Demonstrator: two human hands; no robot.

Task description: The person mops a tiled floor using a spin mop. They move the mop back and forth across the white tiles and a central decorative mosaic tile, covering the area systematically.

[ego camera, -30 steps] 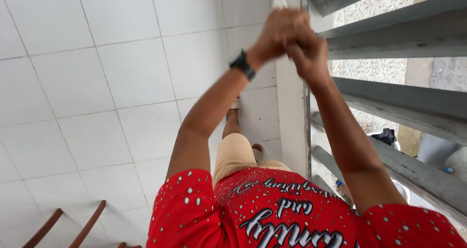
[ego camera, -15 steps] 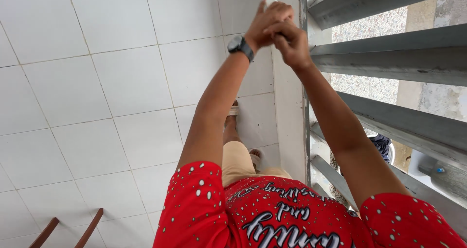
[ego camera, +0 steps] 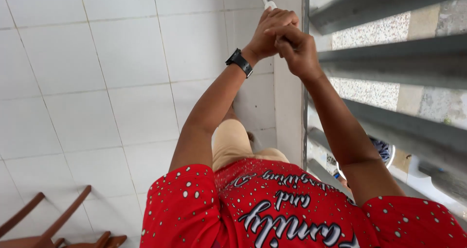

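Gripping a white handle [ego camera: 269, 5] together, the left hand [ego camera: 272, 31] and right hand [ego camera: 297, 51] are both curled tight around it, touching each other beside the grey railing slats [ego camera: 389, 58]. Only the handle's top end pokes out above the fingers; its thin shaft runs off the frame's upper edge, so what it belongs to cannot be told.

The floor tiles [ego camera: 97, 58] look ceramic, white and a little glossy. The railing bars [ego camera: 389, 58] seem painted grey metal, matt. The handle [ego camera: 266, 0] appears smooth white plastic. The shirt [ego camera: 272, 209] is red cloth. The chair [ego camera: 44, 223] is brown wood.
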